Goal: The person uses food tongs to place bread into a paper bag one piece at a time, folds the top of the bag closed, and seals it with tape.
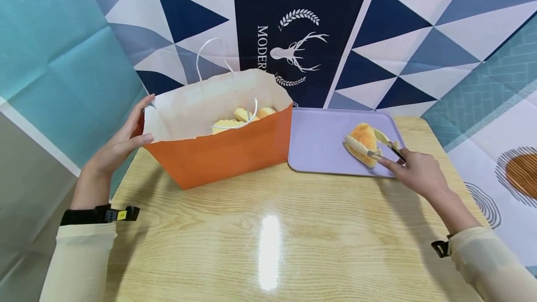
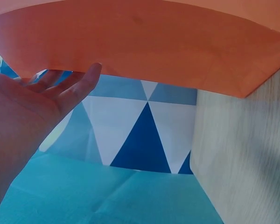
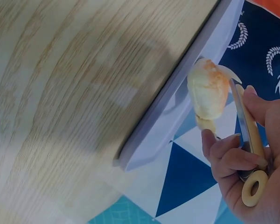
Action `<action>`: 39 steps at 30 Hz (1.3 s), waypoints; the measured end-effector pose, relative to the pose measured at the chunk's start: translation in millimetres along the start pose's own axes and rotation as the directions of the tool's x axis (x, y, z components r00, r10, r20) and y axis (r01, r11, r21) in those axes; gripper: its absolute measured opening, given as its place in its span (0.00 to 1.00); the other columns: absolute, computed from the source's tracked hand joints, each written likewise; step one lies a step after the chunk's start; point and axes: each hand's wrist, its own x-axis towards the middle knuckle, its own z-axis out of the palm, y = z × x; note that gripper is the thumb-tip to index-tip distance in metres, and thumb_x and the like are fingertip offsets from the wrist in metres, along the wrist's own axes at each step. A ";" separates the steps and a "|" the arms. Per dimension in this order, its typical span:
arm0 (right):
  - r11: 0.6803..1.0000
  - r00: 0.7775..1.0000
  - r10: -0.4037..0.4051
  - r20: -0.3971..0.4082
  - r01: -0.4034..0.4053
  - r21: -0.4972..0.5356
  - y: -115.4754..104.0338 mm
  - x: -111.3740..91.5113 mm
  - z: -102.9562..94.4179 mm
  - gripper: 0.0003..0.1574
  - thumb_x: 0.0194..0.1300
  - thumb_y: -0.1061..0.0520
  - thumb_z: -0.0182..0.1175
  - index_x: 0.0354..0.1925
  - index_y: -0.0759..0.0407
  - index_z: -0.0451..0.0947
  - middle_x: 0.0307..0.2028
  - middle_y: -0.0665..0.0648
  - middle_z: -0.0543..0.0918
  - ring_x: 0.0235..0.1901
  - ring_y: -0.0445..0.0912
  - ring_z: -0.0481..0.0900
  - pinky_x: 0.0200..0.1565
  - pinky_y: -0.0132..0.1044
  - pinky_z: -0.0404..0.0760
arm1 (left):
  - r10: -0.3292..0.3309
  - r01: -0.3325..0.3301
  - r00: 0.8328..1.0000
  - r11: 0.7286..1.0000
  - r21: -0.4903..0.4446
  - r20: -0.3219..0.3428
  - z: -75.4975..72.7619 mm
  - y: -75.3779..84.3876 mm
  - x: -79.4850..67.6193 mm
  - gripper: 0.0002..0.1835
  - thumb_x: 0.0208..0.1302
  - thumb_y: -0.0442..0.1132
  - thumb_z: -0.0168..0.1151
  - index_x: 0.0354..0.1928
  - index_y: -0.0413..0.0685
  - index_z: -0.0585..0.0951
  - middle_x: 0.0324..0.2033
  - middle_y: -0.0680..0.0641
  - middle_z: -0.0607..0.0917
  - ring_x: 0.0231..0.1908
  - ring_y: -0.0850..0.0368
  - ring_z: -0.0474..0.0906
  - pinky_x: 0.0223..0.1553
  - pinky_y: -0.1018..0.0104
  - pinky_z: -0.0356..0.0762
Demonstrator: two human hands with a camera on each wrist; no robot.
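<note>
My left hand (image 1: 119, 141) touches the left side of an orange paper bag (image 1: 226, 153). Its thumb lies at the front rim and its fingers at the back corner; the left wrist view shows them extended against the orange paper (image 2: 144, 51). Several pieces of bread (image 1: 228, 125) lie inside the bag, partly hidden by its front wall. With my right hand (image 1: 421, 171) I grip a pair of tongs (image 3: 249, 126) with metal arms and cream tips. Between those tips is a golden bread roll (image 1: 364, 141), over the right part of a lilac tray (image 1: 319, 143).
The bag's white cord handles (image 1: 198, 62) stick up at its rim. Tray and bag stand side by side on a wood-grain table (image 1: 218, 236). Behind them rises a patterned wall cloth (image 1: 293, 13), with teal cloth (image 1: 54, 45) at the left.
</note>
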 end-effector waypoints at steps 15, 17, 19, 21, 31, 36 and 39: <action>0.992 0.979 -0.125 -0.161 0.123 -0.019 -28.0 23.9 -23.3 0.34 0.61 0.31 0.61 0.28 0.62 0.74 0.11 0.55 0.63 0.12 0.50 0.60 0.15 0.41 0.55 | -0.027 0.027 1.000 1.000 -0.006 0.004 -2.0 1.9 -1.8 0.43 0.68 0.27 0.43 0.79 0.57 0.39 0.71 0.40 0.50 0.66 0.44 0.49 0.65 0.53 0.52; 0.989 0.974 -0.146 -0.173 0.144 -0.027 -35.5 29.2 -31.7 0.34 0.62 0.31 0.61 0.31 0.62 0.75 0.12 0.56 0.66 0.13 0.51 0.62 0.16 0.41 0.56 | -0.030 0.030 1.000 1.000 -0.005 0.002 -2.0 2.1 -2.0 0.43 0.68 0.27 0.44 0.79 0.57 0.38 0.71 0.40 0.50 0.66 0.44 0.49 0.65 0.52 0.52; 0.987 0.970 -0.162 -0.184 0.159 -0.035 -43.9 33.4 -41.2 0.33 0.62 0.31 0.60 0.31 0.62 0.75 0.12 0.57 0.67 0.13 0.51 0.63 0.16 0.42 0.58 | -0.032 0.032 0.999 0.999 -0.003 0.001 -2.0 2.1 -1.8 0.43 0.68 0.27 0.44 0.79 0.57 0.39 0.71 0.40 0.50 0.66 0.43 0.49 0.64 0.57 0.54; 0.985 0.966 -0.174 -0.189 0.170 -0.039 -52.7 37.2 -51.1 0.33 0.63 0.32 0.60 0.32 0.62 0.75 0.12 0.57 0.68 0.14 0.52 0.64 0.17 0.42 0.59 | -0.032 0.032 0.999 0.999 0.001 0.000 -1.8 2.2 -1.4 0.43 0.68 0.27 0.45 0.79 0.57 0.39 0.70 0.40 0.51 0.65 0.43 0.49 0.62 0.62 0.57; 0.980 0.960 -0.200 -0.193 0.200 -0.022 -95.9 53.6 -90.3 0.34 0.65 0.33 0.58 0.36 0.64 0.75 0.13 0.58 0.68 0.13 0.51 0.65 0.16 0.43 0.61 | -0.021 0.021 1.000 1.000 -0.002 0.008 -0.8 2.2 -1.7 0.43 0.67 0.27 0.44 0.79 0.58 0.39 0.69 0.39 0.51 0.64 0.43 0.50 0.57 0.73 0.62; 0.971 0.945 -0.234 -0.227 0.240 -0.003 -119.3 57.4 -102.0 0.30 0.65 0.33 0.58 0.35 0.60 0.76 0.13 0.58 0.70 0.13 0.52 0.65 0.16 0.43 0.62 | -0.022 0.022 1.000 1.000 0.005 0.011 -0.7 3.1 -0.9 0.43 0.67 0.28 0.45 0.79 0.58 0.39 0.69 0.39 0.51 0.64 0.43 0.51 0.57 0.73 0.62; 0.967 0.939 -0.245 -0.242 0.254 0.007 -134.2 59.1 -107.7 0.31 0.65 0.33 0.58 0.36 0.60 0.77 0.13 0.58 0.70 0.12 0.52 0.65 0.15 0.43 0.62 | -0.024 0.024 1.000 1.000 0.008 0.014 -0.5 3.6 0.3 0.43 0.67 0.27 0.45 0.79 0.58 0.40 0.69 0.39 0.52 0.64 0.43 0.51 0.59 0.70 0.61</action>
